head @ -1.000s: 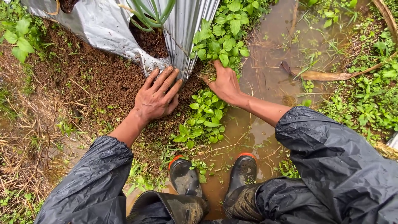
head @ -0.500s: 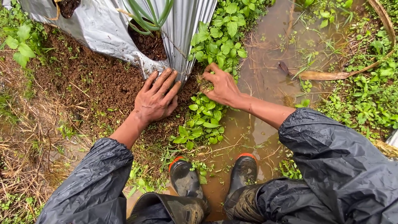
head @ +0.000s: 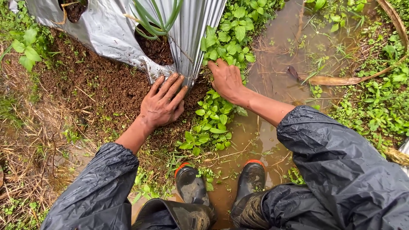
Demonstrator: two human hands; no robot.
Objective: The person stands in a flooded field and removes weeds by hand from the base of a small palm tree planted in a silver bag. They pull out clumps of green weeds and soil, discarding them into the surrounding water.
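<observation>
My left hand (head: 162, 104) lies flat, fingers spread, on loose brown soil (head: 102, 87) at the foot of a silver plastic-covered bed (head: 106, 30). My right hand (head: 226, 79) rests at the bed's lower corner beside leafy green weeds (head: 213, 119), fingers curled toward the plastic edge; whether it grips anything is hidden. A green spiky plant (head: 153, 17) grows from a soil-filled hole in the plastic just above my left hand. Both arms wear dark wet rain sleeves.
A muddy puddle (head: 277, 72) runs along the right, with my two black rubber boots (head: 191, 187) standing at its near end. Dry grass lies at the left. A fallen palm frond (head: 396, 30) curves at the far right among weeds.
My right hand has moved up from the weeds to the bed's corner. My left hand stays pressed on the soil.
</observation>
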